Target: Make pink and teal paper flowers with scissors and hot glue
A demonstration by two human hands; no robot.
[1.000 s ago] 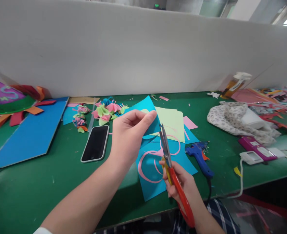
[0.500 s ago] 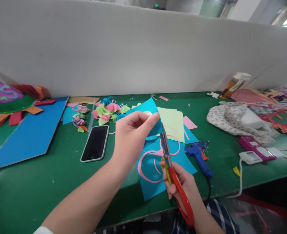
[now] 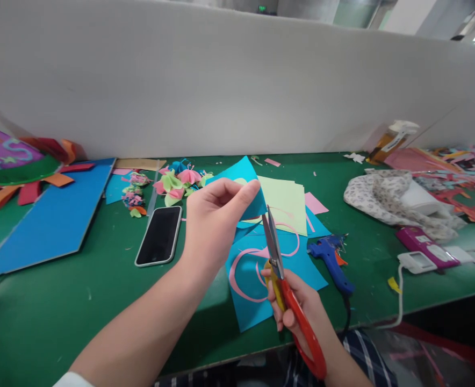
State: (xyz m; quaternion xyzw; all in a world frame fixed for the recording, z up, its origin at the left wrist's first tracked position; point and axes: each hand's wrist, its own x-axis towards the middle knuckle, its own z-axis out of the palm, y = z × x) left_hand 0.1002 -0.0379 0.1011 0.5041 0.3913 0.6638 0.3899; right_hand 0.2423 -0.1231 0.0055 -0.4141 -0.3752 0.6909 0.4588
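Note:
My left hand [image 3: 215, 217] pinches a piece of cyan paper [image 3: 239, 174] and holds it up above the table. My right hand [image 3: 302, 306] grips red-handled scissors [image 3: 289, 301]; their blades point up and meet the lower edge of the held paper. Under both hands lies a cyan sheet [image 3: 257, 301] with curled pink paper strips [image 3: 241, 274] on it. Pale green sheets [image 3: 286, 204] lie just behind.
A black phone [image 3: 159, 235] lies left of my hand, with paper flowers [image 3: 177, 185] behind it. A blue glue gun [image 3: 330, 258] sits to the right. A large blue board [image 3: 48, 220], a patterned cloth [image 3: 386, 196], a bottle [image 3: 390, 138] and paper scraps [image 3: 455, 172] crowd the green table [image 3: 80, 317].
The scissors and the held cyan paper shifted slightly; the blades stay at the paper's lower edge. My view moved a little.

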